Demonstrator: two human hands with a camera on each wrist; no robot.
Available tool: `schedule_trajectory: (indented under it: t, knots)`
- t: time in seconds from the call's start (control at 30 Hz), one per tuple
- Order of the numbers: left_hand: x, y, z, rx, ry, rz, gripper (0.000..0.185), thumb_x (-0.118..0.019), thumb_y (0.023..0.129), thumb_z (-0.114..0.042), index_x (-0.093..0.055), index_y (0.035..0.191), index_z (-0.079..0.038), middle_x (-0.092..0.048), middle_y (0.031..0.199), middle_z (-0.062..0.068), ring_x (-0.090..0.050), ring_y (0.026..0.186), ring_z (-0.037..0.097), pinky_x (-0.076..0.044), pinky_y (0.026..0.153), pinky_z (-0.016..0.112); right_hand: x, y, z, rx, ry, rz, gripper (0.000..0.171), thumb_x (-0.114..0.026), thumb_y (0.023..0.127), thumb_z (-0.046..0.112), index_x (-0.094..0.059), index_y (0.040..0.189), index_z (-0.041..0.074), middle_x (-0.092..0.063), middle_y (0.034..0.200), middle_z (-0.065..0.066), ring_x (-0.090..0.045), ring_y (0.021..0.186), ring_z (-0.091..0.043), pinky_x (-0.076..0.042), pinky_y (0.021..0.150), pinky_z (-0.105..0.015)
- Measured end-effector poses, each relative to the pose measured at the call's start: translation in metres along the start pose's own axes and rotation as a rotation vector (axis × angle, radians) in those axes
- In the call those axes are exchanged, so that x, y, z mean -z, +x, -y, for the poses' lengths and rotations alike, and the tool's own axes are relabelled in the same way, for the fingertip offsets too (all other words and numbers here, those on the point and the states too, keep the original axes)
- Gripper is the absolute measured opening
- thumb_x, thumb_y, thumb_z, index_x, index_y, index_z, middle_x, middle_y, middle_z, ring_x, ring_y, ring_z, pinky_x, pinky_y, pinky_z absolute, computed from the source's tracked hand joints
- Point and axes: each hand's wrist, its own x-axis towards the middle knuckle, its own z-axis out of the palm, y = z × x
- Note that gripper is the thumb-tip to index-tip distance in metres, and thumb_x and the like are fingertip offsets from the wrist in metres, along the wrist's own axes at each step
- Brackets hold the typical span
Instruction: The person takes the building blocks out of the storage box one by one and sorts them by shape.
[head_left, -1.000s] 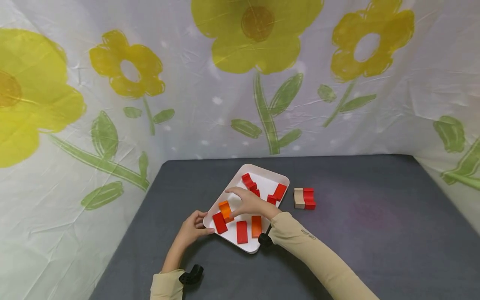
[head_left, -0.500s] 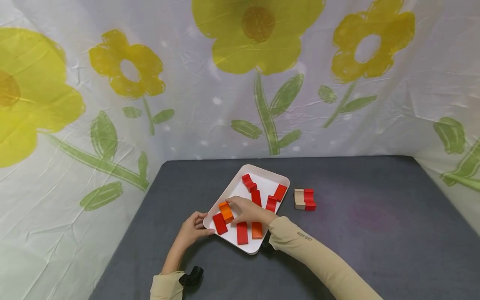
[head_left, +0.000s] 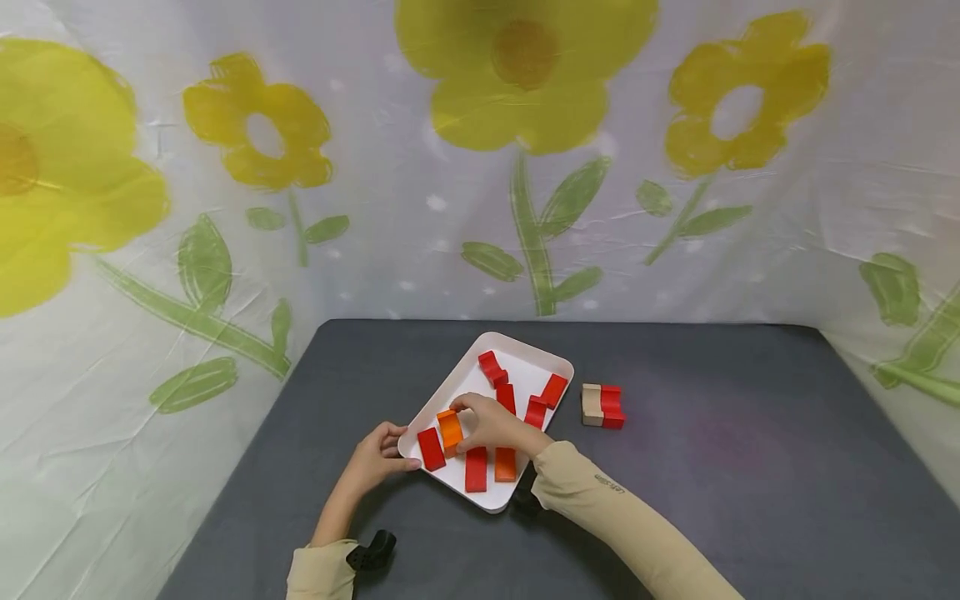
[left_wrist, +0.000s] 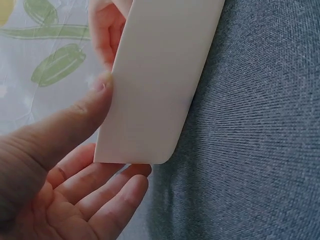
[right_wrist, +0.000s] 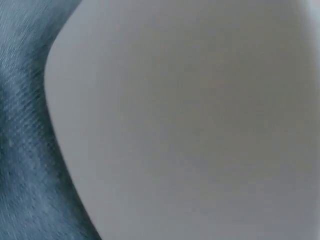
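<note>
The right hand reaches into the white tray and its grip closes on the orange block, fingers curled over the block's top and far side. The block sits in the tray's near-left part, touching the fingertips. Just left of the grip lies a red block near the tray's corner. Just below the grip, toward the person, lie another red block and a darker orange block, side by side. Beyond the grip, further into the tray, lie four more red pieces, one of them close to the knuckles.

The left hand holds the tray's near-left corner. In the left wrist view the thumb presses on the tray's edge while the fingers lie loosely curved under the corner, so this grip is a pinch on the tray. The right wrist view shows only the tray's pale side, blurred, against the grey surface; the right hand itself cannot be seen there.

Right of the right-hand grip, off the tray and well apart from it, a beige block and a red block stand touching each other on the surface. Both forearms wear beige sleeves. A flowered cloth hangs behind and to the sides.
</note>
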Motion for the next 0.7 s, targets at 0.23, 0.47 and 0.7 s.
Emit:
schedule_trajectory:
  t: [0.23, 0.47, 0.7]
  knots:
    - [-0.002, -0.001, -0.005, 0.008, 0.033, 0.011, 0.044, -0.079, 0.064, -0.002, -0.049, 0.096, 0.006, -0.052, 0.113, 0.027, -0.057, 0.096, 0.036, -0.047, 0.078, 0.04, 0.008, -0.005, -0.008, 0.0, -0.022, -0.031, 0.056, -0.078, 0.068, 0.021, -0.052, 0.115, 0.007, -0.053, 0.112, -0.002, -0.047, 0.1, -0.015, -0.039, 0.088, -0.027]
    - [-0.005, -0.005, -0.005, 0.037, 0.042, 0.005, 0.046, -0.08, 0.061, 0.002, -0.048, 0.095, 0.005, -0.057, 0.105, 0.022, -0.057, 0.095, 0.035, -0.047, 0.078, 0.042, 0.026, -0.02, -0.015, 0.061, 0.033, -0.067, 0.055, -0.078, 0.068, 0.015, -0.051, 0.115, 0.003, -0.054, 0.112, -0.007, -0.049, 0.102, -0.024, -0.04, 0.089, -0.034]
    - [-0.002, -0.002, -0.008, -0.003, 0.049, 0.013, 0.047, -0.078, 0.063, 0.004, -0.048, 0.098, 0.008, -0.057, 0.102, 0.024, -0.057, 0.094, 0.037, -0.048, 0.077, 0.042, 0.062, -0.029, -0.021, 0.106, 0.045, -0.147, 0.057, -0.078, 0.067, 0.01, -0.05, 0.115, -0.002, -0.053, 0.111, -0.013, -0.048, 0.105, -0.032, -0.036, 0.092, -0.043]
